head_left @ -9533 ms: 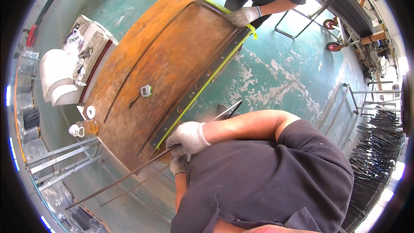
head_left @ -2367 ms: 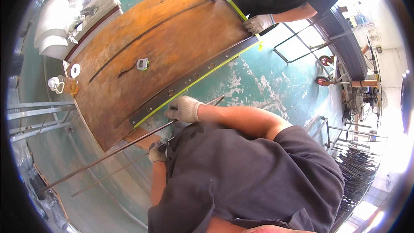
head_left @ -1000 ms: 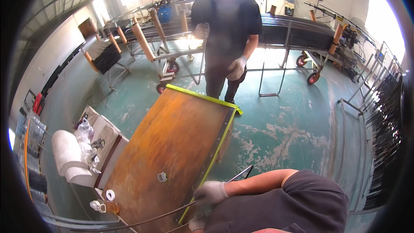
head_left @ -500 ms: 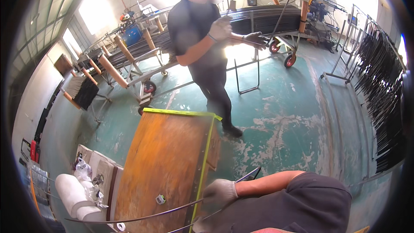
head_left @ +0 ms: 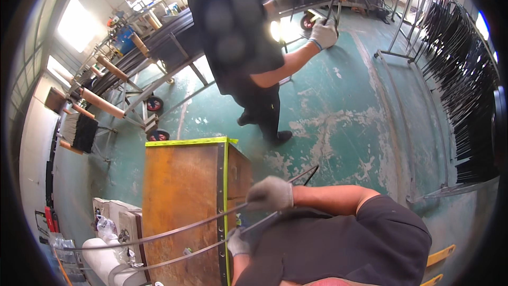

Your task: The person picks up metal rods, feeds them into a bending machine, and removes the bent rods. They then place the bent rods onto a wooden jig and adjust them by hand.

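Observation:
A long, narrow dark metal frame (head_left: 182,230) lies across my view, its two thin strips running left over the wooden table. At its right end the strips meet in a pointed corner near the floor side. My right hand (head_left: 271,193), in a pale work glove, is closed round the upper strip, just right of the table edge. Below it my left hand (head_left: 238,242), also gloved, is closed on the lower strip by the table's right edge. The wooden table (head_left: 182,180) has yellow-green tape along its far and right edges. A small object on it is partly hidden by the lower strip.
Beyond the table a person (head_left: 233,37) in dark clothes stands holding thin rods. Wheeled racks of long dark rods (head_left: 174,34) stretch behind them. Dark strips (head_left: 455,85) hang from a rack at right. White rolls (head_left: 103,257) lie left of the table.
My view has shifted, and the frame now sits higher, with both strips showing over the table. My left hand has come further into view. The other person has turned away and grips rods.

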{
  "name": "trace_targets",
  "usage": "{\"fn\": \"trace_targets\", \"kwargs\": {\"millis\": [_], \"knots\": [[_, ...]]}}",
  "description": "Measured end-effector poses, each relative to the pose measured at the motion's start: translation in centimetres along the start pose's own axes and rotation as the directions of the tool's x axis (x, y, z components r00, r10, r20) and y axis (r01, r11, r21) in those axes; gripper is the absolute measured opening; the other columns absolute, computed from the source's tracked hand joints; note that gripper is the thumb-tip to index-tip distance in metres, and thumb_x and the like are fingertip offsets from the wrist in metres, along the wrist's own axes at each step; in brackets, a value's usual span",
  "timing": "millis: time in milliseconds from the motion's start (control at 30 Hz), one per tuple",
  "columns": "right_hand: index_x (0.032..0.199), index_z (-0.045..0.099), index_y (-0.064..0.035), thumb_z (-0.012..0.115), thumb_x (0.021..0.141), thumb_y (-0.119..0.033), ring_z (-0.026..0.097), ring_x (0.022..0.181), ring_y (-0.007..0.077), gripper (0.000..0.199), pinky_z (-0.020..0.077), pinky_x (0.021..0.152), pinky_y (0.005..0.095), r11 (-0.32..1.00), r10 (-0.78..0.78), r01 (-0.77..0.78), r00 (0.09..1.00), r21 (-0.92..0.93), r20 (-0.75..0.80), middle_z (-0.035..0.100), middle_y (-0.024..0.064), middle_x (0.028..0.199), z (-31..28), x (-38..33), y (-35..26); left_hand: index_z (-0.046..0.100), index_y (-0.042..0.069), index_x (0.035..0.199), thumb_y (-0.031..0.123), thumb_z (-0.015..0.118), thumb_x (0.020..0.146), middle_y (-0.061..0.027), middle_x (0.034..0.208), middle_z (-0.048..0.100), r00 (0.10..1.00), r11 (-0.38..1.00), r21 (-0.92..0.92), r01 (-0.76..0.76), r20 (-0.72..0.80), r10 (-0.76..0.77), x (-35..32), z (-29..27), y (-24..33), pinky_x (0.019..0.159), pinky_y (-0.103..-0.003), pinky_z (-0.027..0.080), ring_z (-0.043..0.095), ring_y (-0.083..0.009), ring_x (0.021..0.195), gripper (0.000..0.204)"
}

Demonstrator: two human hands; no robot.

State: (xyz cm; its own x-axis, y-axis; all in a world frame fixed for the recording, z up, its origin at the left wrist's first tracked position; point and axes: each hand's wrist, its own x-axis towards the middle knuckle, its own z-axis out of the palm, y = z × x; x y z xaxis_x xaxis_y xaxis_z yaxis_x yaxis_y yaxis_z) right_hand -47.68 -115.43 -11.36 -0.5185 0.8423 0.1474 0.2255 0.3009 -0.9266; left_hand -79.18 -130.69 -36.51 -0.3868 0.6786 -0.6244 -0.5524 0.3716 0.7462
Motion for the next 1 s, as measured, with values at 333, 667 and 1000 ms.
{"fn": "trace_targets", "kwargs": {"millis": [333, 667, 1000], "knots": [[0.095, 0.079, -0.0041, 0.081, 0.086, -0.013, 0.073, 0.075, 0.0257, 0.013, 0.0589, 0.073, 0.0358, 0.985, 0.17, -0.164, 0.927, 0.047, -0.335, 0.076, 0.0137, 0.086, -11.4, 3.1, 3.4, 0.06, 0.005, 0.116, -0.002, 0.06, 0.095, -0.0136, 0.099, 0.073, 0.979, 0.983, 0.183, 0.018, 0.198, -0.055, 7.8, 21.2, 8.6, 0.083, -0.046, 0.061, 0.072, -0.0284, 0.094, 0.023], [0.093, 0.075, -0.0026, 0.085, 0.079, -0.004, 0.066, 0.066, 0.0206, 0.017, 0.0531, 0.062, 0.0323, 0.965, 0.039, -0.194, 0.768, -0.175, -0.639, 0.071, 0.0112, 0.081, -19.3, 12.1, 6.9, 0.066, 0.006, 0.112, -0.005, 0.062, 0.097, -0.0136, 0.097, 0.073, 0.923, 0.988, 0.133, -0.083, 0.384, 0.026, 22.1, 37.6, 17.1, 0.082, -0.043, 0.063, 0.073, -0.0279, 0.09, 0.019], [0.109, 0.071, -0.001, 0.072, 0.093, -0.002, 0.068, 0.075, 0.0307, 0.016, 0.056, 0.071, 0.0373, 0.97, -0.046, -0.135, 0.717, -0.204, -0.696, 0.071, 0.0162, 0.089, -22.8, 22.4, 11.9, 0.069, 0.004, 0.108, -0.006, 0.07, 0.093, -0.0087, 0.097, 0.074, 0.92, 0.932, 0.294, -0.211, 0.382, 0.087, 30.4, 43.8, 18.6, 0.079, -0.036, 0.062, 0.073, -0.0207, 0.087, 0.018]]}}
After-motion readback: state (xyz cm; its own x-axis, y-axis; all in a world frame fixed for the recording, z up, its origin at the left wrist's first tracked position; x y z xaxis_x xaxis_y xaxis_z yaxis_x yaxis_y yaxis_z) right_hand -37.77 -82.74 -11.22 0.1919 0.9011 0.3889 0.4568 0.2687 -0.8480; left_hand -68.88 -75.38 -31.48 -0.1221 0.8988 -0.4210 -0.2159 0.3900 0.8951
